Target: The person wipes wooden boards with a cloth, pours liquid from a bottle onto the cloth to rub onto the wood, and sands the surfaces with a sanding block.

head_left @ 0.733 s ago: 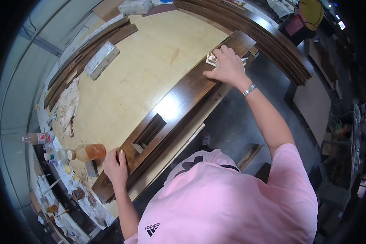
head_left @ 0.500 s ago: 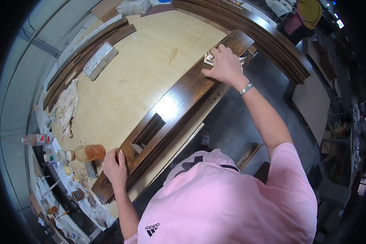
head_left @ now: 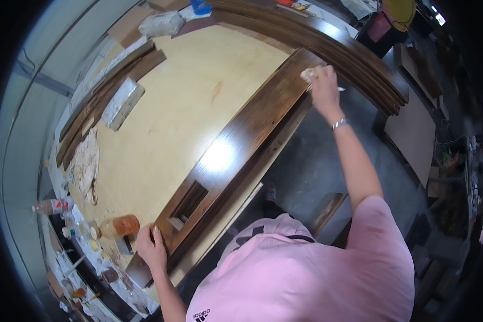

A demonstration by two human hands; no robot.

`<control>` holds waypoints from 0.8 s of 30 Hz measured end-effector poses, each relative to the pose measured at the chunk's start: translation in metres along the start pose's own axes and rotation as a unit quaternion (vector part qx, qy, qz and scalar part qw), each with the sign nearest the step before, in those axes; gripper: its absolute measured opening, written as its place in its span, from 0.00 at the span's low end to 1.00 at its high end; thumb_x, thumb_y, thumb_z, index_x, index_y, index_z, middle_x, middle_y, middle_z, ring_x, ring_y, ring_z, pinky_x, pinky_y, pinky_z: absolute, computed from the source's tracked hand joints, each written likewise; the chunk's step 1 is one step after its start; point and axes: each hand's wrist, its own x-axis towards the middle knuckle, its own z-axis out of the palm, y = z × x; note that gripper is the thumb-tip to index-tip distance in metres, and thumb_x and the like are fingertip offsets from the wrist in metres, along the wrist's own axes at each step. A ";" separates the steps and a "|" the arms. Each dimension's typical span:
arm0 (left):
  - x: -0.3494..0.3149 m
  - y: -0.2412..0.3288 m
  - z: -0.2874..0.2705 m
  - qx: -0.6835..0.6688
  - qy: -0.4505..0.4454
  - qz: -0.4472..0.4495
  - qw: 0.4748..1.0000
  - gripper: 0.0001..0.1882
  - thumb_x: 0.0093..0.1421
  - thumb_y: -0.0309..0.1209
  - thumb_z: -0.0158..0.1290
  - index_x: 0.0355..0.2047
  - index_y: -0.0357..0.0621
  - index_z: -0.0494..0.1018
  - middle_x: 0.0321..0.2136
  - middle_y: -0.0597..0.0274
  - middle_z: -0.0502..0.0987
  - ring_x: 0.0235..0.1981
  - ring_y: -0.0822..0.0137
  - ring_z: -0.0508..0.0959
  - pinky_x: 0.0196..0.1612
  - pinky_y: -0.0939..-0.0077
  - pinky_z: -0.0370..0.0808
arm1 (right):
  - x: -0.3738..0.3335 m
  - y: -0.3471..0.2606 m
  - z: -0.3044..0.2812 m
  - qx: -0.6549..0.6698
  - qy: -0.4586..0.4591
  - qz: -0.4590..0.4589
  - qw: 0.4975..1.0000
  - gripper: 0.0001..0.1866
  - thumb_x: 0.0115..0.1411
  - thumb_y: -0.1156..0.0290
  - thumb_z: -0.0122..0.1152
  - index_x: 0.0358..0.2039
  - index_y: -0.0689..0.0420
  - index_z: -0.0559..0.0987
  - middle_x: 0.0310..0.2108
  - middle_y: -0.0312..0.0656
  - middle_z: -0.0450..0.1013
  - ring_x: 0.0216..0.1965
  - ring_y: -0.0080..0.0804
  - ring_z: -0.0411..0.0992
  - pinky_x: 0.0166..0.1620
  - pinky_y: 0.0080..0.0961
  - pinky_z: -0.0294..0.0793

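Observation:
A long dark-brown wooden board (head_left: 252, 121), glossy and with a rectangular opening close to its near end, lies diagonally along the front edge of the pale worktable (head_left: 172, 118). At its near left side my left hand (head_left: 152, 249) grips the edge, the thumb near the top face and some fingers hidden. My right hand (head_left: 326, 94) is closed on a crumpled white rag (head_left: 307, 75) at the board's far right end; the rag sticks out on both sides of the fingers. Just beyond my left hand lies a bottle of amber liquid (head_left: 124, 226).
Dark strips of moulding (head_left: 112, 88) and a wrapped whitish block (head_left: 123, 104) lie at the table's far left, near a stained cloth (head_left: 85, 166). More dark boards (head_left: 327, 45) are stacked at the back right. Clear bottles (head_left: 53, 206) stand at the left edge.
My right hand has slid with the rag farther right, to the board's far end edge. My left hand stays at the near end. The whole view has shifted slightly.

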 end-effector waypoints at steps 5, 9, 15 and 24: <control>-0.008 -0.024 0.009 0.041 -0.012 -0.016 0.999 0.14 0.65 0.35 0.52 0.43 0.37 0.76 0.37 0.47 0.78 0.39 0.46 0.78 0.46 0.56 0.73 | 0.037 0.014 0.018 -0.073 0.011 0.002 0.997 0.05 0.58 0.74 0.53 0.28 0.61 0.74 0.34 0.52 0.70 0.39 0.52 0.68 0.45 0.46 0.69; 0.000 0.010 -0.006 0.089 -0.011 0.009 0.996 0.19 0.68 0.42 0.51 0.41 0.39 0.81 0.39 0.45 0.82 0.39 0.48 0.82 0.44 0.57 0.77 | 0.000 -0.071 0.011 0.147 -0.084 -0.250 0.953 0.07 0.52 0.74 0.58 0.32 0.54 0.81 0.40 0.45 0.75 0.46 0.46 0.72 0.51 0.42 0.71; 0.003 0.010 -0.004 0.102 0.011 0.021 0.994 0.20 0.68 0.42 0.50 0.39 0.35 0.81 0.38 0.45 0.82 0.39 0.46 0.81 0.43 0.57 0.76 | 0.072 0.041 0.034 0.045 -0.085 -0.081 0.992 0.12 0.52 0.78 0.57 0.34 0.50 0.84 0.37 0.40 0.78 0.45 0.42 0.74 0.48 0.39 0.74; 0.000 0.007 -0.006 0.084 0.017 -0.019 0.996 0.22 0.69 0.43 0.50 0.41 0.33 0.81 0.41 0.42 0.81 0.41 0.45 0.80 0.47 0.57 0.75 | 0.061 -0.018 0.033 -0.018 -0.188 -0.150 0.970 0.08 0.54 0.72 0.57 0.31 0.49 0.83 0.35 0.37 0.75 0.44 0.39 0.70 0.46 0.36 0.67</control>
